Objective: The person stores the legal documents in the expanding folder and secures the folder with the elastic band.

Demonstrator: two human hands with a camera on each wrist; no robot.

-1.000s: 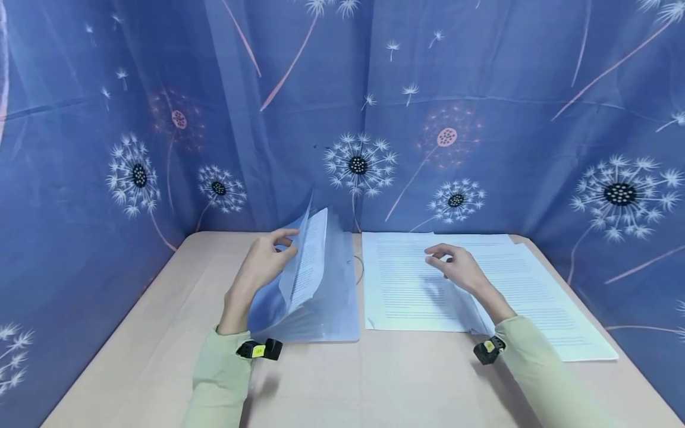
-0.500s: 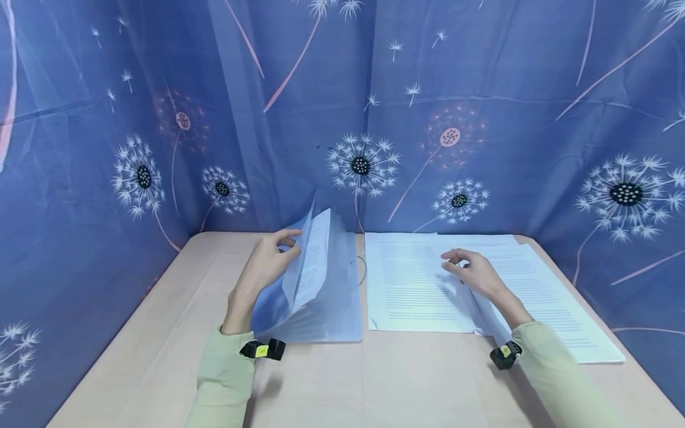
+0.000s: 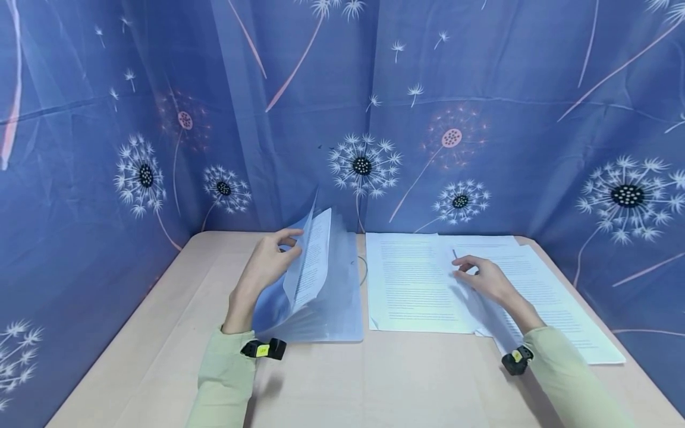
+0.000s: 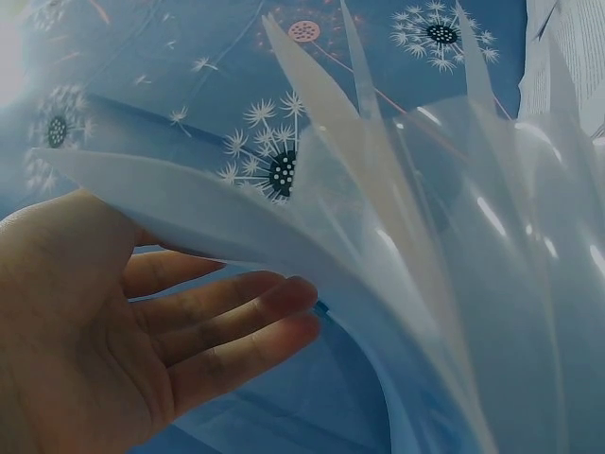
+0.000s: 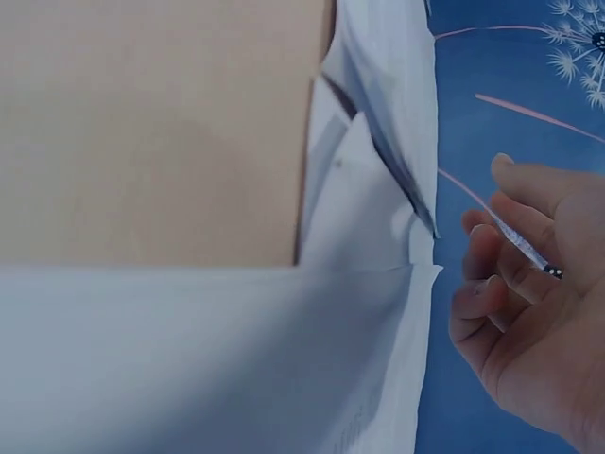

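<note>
Blue curtain (image 3: 299, 137) hangs all round this corner, printed with big white dandelions and a few pink ones, and in front of it stands a pale bench (image 3: 305, 392). A person in light green sleeves (image 3: 222, 380) has both arms out over it, a black wrist device (image 3: 274, 349) on each.

The clear bluish folder (image 3: 342, 324) lies open toward the left, its leaves fanned up. The left hand (image 3: 264, 258) is at one raised leaf, thumb and forefinger curved and touching it; I can't tell whether they pinch it or only prop it. Just beside that leaf, a printed sheet (image 3: 316, 258) stands tilted among the plastic.

To the right of the folder, past a thin curved cord (image 3: 365, 270), lies a printed page (image 3: 412, 282), with more papers (image 3: 556, 303) overlapping at its right. The right hand (image 3: 486, 280) hangs above where they meet, its fingers loosely bent. From its own wrist you see curtain between thumb and fingers, and nothing gripped there. That same view shows bent paper corners (image 5: 364, 189) near the bench's edge.
</note>
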